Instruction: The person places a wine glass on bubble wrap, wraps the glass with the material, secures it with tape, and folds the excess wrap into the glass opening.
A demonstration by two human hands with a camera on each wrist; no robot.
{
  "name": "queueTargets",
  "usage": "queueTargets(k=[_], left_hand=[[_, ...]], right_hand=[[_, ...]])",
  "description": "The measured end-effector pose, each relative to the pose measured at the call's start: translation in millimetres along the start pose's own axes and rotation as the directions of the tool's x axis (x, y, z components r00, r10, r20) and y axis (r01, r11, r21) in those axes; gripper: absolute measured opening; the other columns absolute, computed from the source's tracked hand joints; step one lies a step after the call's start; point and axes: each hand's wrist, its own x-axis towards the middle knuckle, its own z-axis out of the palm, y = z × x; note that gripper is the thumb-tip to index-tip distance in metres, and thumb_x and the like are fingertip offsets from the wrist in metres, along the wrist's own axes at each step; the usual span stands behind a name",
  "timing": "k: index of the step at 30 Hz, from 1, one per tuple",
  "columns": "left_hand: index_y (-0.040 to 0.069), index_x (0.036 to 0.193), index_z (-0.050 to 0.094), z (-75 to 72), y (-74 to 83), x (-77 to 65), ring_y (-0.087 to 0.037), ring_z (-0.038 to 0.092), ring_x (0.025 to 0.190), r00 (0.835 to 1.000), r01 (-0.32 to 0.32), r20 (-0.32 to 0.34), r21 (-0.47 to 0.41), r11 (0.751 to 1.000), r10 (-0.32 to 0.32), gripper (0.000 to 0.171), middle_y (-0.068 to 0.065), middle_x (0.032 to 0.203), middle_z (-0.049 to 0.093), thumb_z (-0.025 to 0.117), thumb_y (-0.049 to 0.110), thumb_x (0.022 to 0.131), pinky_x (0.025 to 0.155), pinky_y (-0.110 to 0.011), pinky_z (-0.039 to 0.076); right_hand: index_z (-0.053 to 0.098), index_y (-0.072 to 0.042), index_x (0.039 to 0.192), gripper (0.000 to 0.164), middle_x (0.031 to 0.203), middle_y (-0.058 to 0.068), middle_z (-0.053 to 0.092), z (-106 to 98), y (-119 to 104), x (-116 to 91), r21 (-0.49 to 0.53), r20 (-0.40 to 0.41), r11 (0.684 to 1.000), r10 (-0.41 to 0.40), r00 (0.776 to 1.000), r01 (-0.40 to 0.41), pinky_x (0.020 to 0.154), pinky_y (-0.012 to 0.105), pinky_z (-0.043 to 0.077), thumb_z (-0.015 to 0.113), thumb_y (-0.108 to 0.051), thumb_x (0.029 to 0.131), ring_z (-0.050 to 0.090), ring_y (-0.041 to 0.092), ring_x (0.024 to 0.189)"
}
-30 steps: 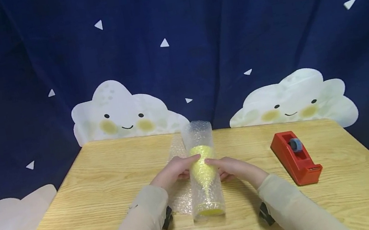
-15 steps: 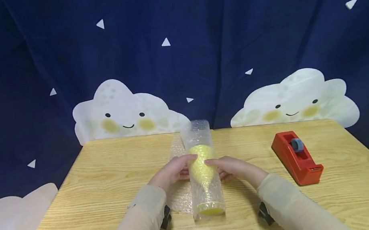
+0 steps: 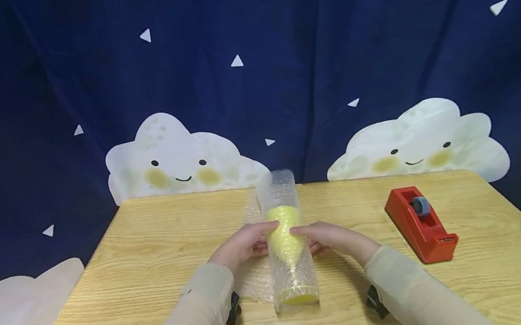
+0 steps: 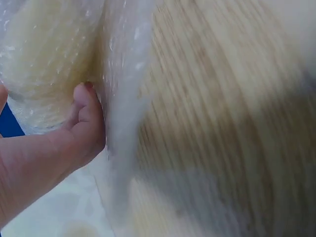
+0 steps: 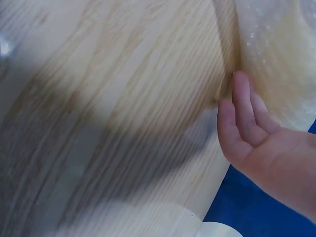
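A yellow goblet (image 3: 287, 238) lies on its side inside a roll of bubble wrap (image 3: 277, 188), its foot toward the person and its cup away. My left hand (image 3: 244, 244) grips the roll from the left, thumb on top and fingers bent against the side; the left wrist view shows these fingers (image 4: 88, 111) behind the sheet. From the right, my right hand (image 3: 331, 237) holds the roll with its thumb on top, and its fingers (image 5: 242, 118) lie along the lower side near the table. A loose flap of bubble wrap (image 3: 255, 281) spreads out to the left, under the left hand.
A red tape dispenser (image 3: 421, 227) with a blue tape roll (image 3: 420, 206) stands on the wooden table (image 3: 149, 238) to the right. Behind the table's far edge hangs a dark blue curtain (image 3: 276, 68) with smiling clouds.
Both hands keep nearly the same place on the roll. The far end of the bubble wrap looks slightly narrower, its right edge a little further left. The head view shifts slightly.
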Motion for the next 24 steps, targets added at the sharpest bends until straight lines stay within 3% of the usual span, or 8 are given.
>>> queueTargets(k=[6,15,19,24], left_hand=[[-0.002,0.122,0.052,0.6,0.9,-1.9,-0.010,0.061,0.072,1.000,-0.005,0.028,-0.023,1.000,0.006,0.044,-0.008,0.091,0.067,0.057,0.027,0.090,0.080,-0.029,0.054],[-0.004,0.118,0.057,3.6,3.4,-5.8,-0.015,0.063,0.086,0.999,-0.039,-0.012,0.140,0.989,0.041,0.057,-0.009,0.102,0.065,0.065,0.042,0.084,0.092,-0.035,0.049],[-0.004,0.113,0.060,1.7,1.3,-4.3,-0.019,0.066,0.089,0.999,-0.041,0.009,0.110,0.993,0.040,0.055,-0.013,0.102,0.068,0.067,0.041,0.082,0.091,-0.035,0.050],[-0.002,0.117,0.057,-1.2,-1.9,-0.7,-0.015,0.066,0.082,0.998,-0.030,0.054,0.060,0.998,0.026,0.054,-0.012,0.097,0.070,0.067,0.039,0.083,0.082,-0.028,0.053]], right_hand=[[0.057,0.000,0.119,0.057,0.087,0.003,0.070,2.4,-1.2,-1.1,-0.001,-0.007,1.000,0.019,1.000,-0.019,0.071,0.028,0.050,0.048,-0.048,0.090,0.063,0.010,0.077],[0.063,-0.002,0.111,0.053,0.075,-0.003,0.069,3.8,-4.8,-3.2,-0.022,-0.019,1.000,-0.011,1.000,0.011,0.063,0.025,0.048,0.050,-0.049,0.089,0.063,0.006,0.069],[0.062,0.000,0.113,0.055,0.083,0.002,0.072,0.6,-2.8,-4.0,-0.013,0.007,1.000,-0.022,1.000,0.022,0.069,0.028,0.051,0.047,-0.048,0.091,0.065,0.009,0.075],[0.057,0.002,0.120,0.058,0.094,0.007,0.071,-3.2,-0.8,-4.0,0.020,0.035,1.000,-0.001,0.999,0.001,0.079,0.034,0.052,0.044,-0.048,0.093,0.065,0.012,0.081]])
